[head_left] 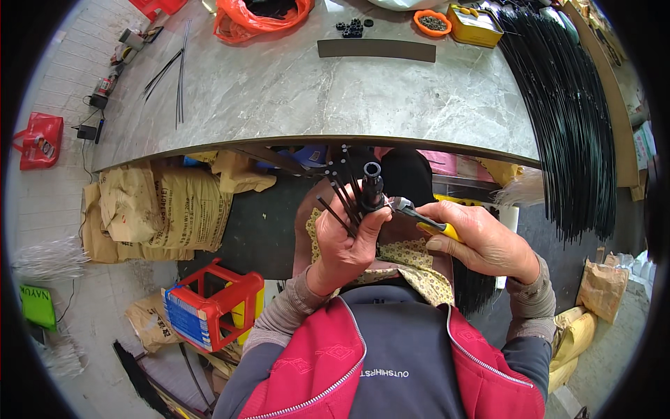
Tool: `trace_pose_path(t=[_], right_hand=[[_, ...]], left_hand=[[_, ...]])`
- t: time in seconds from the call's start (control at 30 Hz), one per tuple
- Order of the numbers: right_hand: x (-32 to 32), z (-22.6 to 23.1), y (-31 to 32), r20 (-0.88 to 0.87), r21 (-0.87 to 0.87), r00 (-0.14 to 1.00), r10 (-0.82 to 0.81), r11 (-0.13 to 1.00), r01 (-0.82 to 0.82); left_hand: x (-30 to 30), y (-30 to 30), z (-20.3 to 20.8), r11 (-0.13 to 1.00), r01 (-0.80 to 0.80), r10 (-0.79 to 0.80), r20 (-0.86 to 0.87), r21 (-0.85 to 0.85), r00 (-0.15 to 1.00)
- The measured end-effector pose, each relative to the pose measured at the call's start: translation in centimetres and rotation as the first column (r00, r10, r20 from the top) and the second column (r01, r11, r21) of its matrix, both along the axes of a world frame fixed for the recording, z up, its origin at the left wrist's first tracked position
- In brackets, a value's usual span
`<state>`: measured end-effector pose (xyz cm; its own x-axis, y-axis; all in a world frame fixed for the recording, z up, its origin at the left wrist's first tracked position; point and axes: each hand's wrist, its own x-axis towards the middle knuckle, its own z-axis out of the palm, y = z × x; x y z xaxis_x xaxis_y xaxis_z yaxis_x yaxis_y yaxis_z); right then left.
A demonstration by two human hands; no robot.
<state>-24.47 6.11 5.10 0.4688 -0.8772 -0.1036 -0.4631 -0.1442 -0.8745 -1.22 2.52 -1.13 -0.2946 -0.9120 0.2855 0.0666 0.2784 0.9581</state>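
Note:
In front of my lap, my left hand (343, 246) is closed around a black ribbed tubular fitting (373, 190), its round open end pointing up. Several thin black rods (340, 187) fan out beside the fitting from the same grip. My right hand (485, 236) grips pliers (427, 222) with yellow and dark handles. Their metal jaws meet the fitting's side, close to my left thumb. What the jaws bite on is too small to make out. A flowered apron (412, 255) lies under both hands.
Ahead stands a grey marble-patterned table (279, 91). A thick bundle of black rods (565, 119) hangs over its right end. On it lie a dark flat strip (377, 49), an orange dish (433, 24) and a yellow tin (474, 28). A red stool (234, 307) stands left.

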Motion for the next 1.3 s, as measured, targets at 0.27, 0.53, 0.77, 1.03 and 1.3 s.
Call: trace_pose_path(t=[0.27,0.53,0.77,1.03,1.3], right_hand=[[-0.1,0.2,-0.5,-0.056,-0.057,0.998,0.01,0.998,-0.013],[0.5,0.5,-0.6,-0.343,-0.302,0.933,-0.106,0.953,-0.003],[0.7,1.0,-1.2,-0.696,-0.7,0.632,-0.341,0.521,-0.488],[1.0,0.3,-0.7,-0.547,-0.835,0.621,-0.561,0.314,-0.451],[1.2,0.2,-0.4,-0.591,-0.807,0.579,-0.562,0.425,-0.411]], left_hand=[[0.1,0.0,0.0,1.0,-0.008,0.007,0.029,0.011,1.0],[0.0,-0.2,0.0,1.0,-0.015,0.015,0.006,0.022,1.0],[0.3,-1.0,0.2,0.997,-0.04,0.043,-0.048,0.065,0.998],[0.6,-1.1,0.5,0.994,-0.02,0.031,-0.1,0.104,0.994],[1.6,-1.5,1.9,0.975,0.141,-0.113,-0.163,0.17,0.98]])
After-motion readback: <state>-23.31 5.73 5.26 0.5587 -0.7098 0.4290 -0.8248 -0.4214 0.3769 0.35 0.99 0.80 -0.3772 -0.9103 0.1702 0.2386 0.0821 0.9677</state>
